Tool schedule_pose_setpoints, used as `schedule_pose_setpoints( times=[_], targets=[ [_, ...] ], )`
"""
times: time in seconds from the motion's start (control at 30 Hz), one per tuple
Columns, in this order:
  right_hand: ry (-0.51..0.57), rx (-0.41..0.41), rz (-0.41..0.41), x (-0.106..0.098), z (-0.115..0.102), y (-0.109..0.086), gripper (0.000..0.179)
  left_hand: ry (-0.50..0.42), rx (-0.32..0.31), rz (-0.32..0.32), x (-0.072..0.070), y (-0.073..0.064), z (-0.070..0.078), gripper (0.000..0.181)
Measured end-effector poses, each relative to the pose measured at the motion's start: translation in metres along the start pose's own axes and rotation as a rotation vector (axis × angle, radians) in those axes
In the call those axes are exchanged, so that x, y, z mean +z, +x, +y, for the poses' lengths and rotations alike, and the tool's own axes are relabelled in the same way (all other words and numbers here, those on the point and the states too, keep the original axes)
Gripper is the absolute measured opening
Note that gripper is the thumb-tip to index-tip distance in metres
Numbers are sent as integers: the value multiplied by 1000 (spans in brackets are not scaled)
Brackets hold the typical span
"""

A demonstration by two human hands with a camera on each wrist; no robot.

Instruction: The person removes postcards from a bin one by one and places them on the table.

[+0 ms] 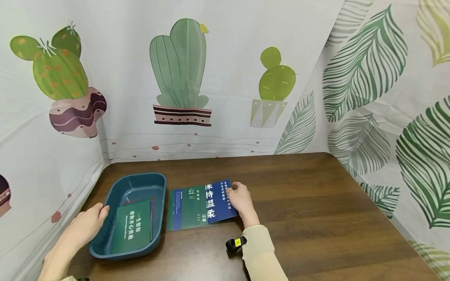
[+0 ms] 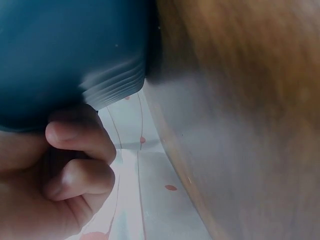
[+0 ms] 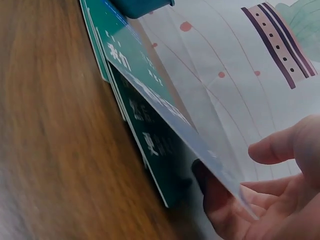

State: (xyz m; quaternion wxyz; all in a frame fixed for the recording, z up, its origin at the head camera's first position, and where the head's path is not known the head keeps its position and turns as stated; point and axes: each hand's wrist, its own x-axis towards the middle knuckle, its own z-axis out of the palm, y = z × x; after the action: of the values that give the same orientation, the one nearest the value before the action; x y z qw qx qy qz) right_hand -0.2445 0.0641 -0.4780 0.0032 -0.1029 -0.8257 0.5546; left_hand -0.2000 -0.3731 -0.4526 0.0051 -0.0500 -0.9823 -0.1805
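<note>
Your right hand (image 1: pixel 241 201) pinches the lifted edge of the blue card (image 1: pixel 221 202), atop green cards (image 1: pixel 190 212) on the table (image 1: pixel 299 210); your left hand (image 1: pixel 82 226) grips the tray (image 1: pixel 140 181) by its rim; expect the card to be light, springy, slippery and easily creased; hold it gently by its edge.

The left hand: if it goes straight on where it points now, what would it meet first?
The left hand would first meet the blue tray, whose left rim it already seems to hold; exact depth is hard to judge.
</note>
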Motion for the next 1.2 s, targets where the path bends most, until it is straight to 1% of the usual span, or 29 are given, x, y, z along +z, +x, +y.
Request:
schedule_pose_setpoints(
  times=[0.2, 0.4, 0.83, 1.2],
  targets=[
    [-127, -24, 9, -5, 0, 0, 37, 4, -3, -2, 0, 0, 1, 36],
    [-195, -29, 19, -9, 0, 1, 35, 3, 2, -1, -1, -1, 2, 35],
    [-167, 14, 2, -17, -2, -1, 38, 10, -1, 7, -1, -2, 2, 34],
    [-187, 4, -13, -18, -5, -2, 38, 6, 0, 10, 0, 0, 1, 34]
  ],
)
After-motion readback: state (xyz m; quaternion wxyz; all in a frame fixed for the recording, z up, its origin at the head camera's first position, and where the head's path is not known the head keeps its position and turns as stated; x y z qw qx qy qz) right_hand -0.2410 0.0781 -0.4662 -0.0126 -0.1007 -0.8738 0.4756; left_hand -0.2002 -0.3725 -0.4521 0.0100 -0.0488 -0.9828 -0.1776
